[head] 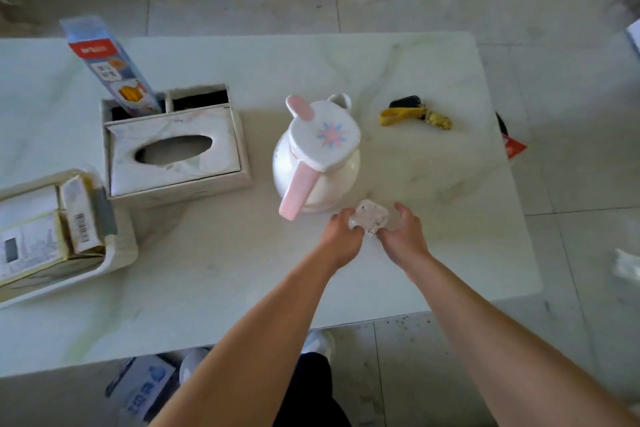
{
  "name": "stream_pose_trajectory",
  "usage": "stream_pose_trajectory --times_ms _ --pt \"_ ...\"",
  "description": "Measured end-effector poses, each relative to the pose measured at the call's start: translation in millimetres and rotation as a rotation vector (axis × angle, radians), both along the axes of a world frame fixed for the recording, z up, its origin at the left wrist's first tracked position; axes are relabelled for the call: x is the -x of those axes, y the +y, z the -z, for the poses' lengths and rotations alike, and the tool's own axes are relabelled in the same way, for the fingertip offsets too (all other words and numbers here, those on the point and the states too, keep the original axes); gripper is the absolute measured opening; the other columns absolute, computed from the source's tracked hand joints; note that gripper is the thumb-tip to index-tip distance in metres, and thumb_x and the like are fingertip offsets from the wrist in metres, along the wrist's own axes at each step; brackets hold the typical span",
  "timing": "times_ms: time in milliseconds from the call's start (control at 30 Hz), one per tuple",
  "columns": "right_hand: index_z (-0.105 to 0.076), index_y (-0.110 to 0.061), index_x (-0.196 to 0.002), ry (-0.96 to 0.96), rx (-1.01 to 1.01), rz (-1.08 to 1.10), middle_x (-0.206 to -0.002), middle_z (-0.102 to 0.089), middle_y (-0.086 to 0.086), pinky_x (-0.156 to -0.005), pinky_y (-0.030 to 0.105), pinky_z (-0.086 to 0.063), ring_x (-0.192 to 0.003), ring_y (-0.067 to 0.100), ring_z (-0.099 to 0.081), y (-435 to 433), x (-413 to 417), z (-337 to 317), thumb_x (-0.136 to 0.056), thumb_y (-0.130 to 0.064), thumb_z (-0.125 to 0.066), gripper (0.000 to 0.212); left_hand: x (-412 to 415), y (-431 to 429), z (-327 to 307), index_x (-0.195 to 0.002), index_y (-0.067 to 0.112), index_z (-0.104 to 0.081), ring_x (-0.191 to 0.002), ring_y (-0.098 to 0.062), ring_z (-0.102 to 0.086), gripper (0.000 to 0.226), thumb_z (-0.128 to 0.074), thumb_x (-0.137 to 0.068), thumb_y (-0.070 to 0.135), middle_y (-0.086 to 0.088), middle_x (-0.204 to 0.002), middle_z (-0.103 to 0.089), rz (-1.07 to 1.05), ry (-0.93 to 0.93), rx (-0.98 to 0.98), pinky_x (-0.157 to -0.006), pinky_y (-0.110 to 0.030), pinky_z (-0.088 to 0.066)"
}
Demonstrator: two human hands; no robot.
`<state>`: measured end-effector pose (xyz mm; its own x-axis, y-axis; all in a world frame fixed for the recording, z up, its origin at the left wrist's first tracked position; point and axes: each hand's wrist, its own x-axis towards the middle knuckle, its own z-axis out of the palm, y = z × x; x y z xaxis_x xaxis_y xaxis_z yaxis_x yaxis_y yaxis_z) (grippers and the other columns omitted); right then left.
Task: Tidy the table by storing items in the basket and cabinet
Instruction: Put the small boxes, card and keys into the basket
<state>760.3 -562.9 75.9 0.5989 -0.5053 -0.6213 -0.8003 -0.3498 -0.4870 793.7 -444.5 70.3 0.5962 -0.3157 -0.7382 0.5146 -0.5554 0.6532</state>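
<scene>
Both hands, left hand (341, 230) and right hand (401, 230), have a narrow grip on a small clear object (369, 218) just beside the jug (313, 152); lifting carelessly could knock its pink handle (298, 192); the object might slip onto the worktop (221, 253)

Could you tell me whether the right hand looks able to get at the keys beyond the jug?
Probably yes: the keys lie in the open, right of the jug, but the right hand is busy holding a small clear object.
</scene>
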Motion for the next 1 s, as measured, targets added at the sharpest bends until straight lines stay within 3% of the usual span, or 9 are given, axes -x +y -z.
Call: stream_pose_trajectory --times_ms 100,233,333,400,600,733,900,1000 --pt "-0.035 -0.011 -0.145 -0.002 -0.081 -0.01 -0.143 -0.039 0.014 -0.096 0.034 -0.044 -0.122 0.032 -0.052 -12.6 -4.3 11.2 -0.083 -0.019 -0.064 0.069 -0.5 -22.7 8.7 -0.147 0.019 -0.027 -0.138 -0.026 -0.032 0.056 -0.042 -0.093 0.016 -0.006 -0.152 -0.029 -0.047 -0.016 0.003 -0.11 -0.033 -0.029" --pt "-0.053 -0.006 -0.128 -0.011 -0.187 0.061 -0.13 -0.052 0.016 -0.081 0.033 -0.051 -0.103 0.031 -0.061 -20.3 -9.4 19.7 -0.079 -0.016 -0.062 0.051 -5.1 -37.5 14.7 -0.144 0.016 -0.032 -0.129 -0.031 -0.038 0.053 -0.045 -0.093 0.022 -0.013 -0.141 -0.034 -0.089 0.007 -0.073 -0.109 -0.045 -0.035" --pt "-0.057 -0.008 -0.12 0.018 -0.284 0.113 -0.119 -0.061 0.013 -0.065 0.028 -0.048 -0.089 0.022 -0.06 -25.5 -3.3 19.8 -0.078 -0.018 -0.066 0.044 -2.3 -34.9 14.3 -0.12 0.005 -0.055 -0.096 -0.026 -0.052 0.035 -0.05 -0.092 0.025 -0.017 -0.119 -0.051 -0.068 0.021 -0.108 -0.088 -0.037 -0.047" --pt "-0.052 -0.014 -0.118 0.081 -0.386 0.172 -0.109 -0.06 0.005 -0.066 0.03 -0.05 -0.09 0.016 -0.057 -26.1 3.2 15.9 -0.078 -0.019 -0.069 0.044 1.9 -25.9 9.9 -0.11 0.004 -0.06 -0.08 -0.022 -0.052 0.031 -0.054 -0.091 0.028 -0.012 -0.101 -0.057 -0.022 0.068 -0.067 -0.073 -0.031 -0.045" --pt "-0.05 -0.013 -0.11 0.269 -0.681 0.132 -0.094 -0.064 0.01 -0.069 0.035 -0.054 -0.086 0.023 -0.062 6.0 14.1 -3.7 -0.083 -0.013 -0.065 0.031 -7.2 41.7 -14.5 -0.111 0.008 -0.06 -0.058 -0.013 -0.049 0.028 -0.059 -0.091 0.028 -0.007 -0.083 -0.059 0.199 0.206 -0.03 -0.055 -0.02 -0.044" --pt "-0.057 -0.013 -0.104 0.284 -0.763 -0.048 -0.092 -0.068 0.008 -0.073 0.034 -0.056 -0.085 0.02 -0.065 64.8 10.5 -19.0 -0.084 -0.02 -0.065 0.023 -4.2 116.1 -31.5 -0.106 0.013 -0.06 -0.063 -0.012 -0.05 0.018 -0.059 -0.091 0.023 -0.006 -0.088 -0.059 0.163 0.239 0.034 -0.061 -0.021 -0.046" --pt "-0.055 -0.021 -0.088 0.218 -0.731 -0.24 -0.083 -0.065 0.0 -0.068 0.027 -0.051 -0.081 0.014 -0.062 163.1 -9.8 -48.1 -0.082 -0.026 -0.066 0.013 4.3 220.4 -61.1 -0.097 0.018 -0.059 -0.072 -0.012 -0.054 0.007 -0.06 -0.091 0.021 -0.001 -0.09 -0.059 -0.01 0.157 0.113 -0.068 -0.022 -0.049" --pt "-0.056 -0.023 -0.08 0.09 -0.73 -0.29 -0.079 -0.062 0.0 -0.071 0.029 -0.047 -0.08 0.016 -0.059 233.4 -24.7 -66.5 -0.08 -0.022 -0.068 0.013 -1.7 291.5 -82.7 -0.105 0.012 -0.06 -0.081 -0.016 -0.061 0.016 -0.06 -0.091 0.018 -0.003 -0.092 -0.062 -0.104 0.096 0.095 -0.078 -0.027 -0.054"
